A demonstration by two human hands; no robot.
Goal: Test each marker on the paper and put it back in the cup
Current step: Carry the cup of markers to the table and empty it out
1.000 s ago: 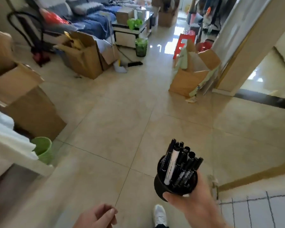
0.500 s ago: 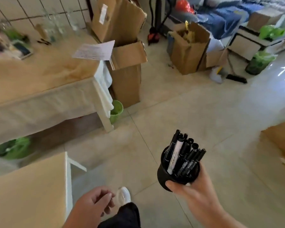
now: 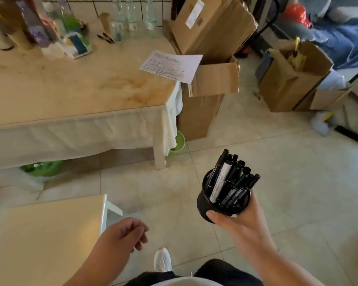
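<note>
We are holding the cup point(image 3: 219, 205) of upright markers point(image 3: 229, 178) in our right hand point(image 3: 242, 228); the left hand point(image 3: 124, 234) is hanging loosely curled, probably empty. The paper point(image 3: 172, 66) is lying far ahead-left, on the table corner point(image 3: 165, 96).

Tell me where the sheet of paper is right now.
In the head view, the paper lies on the far right corner of the table, overhanging beside the cardboard box.
</note>
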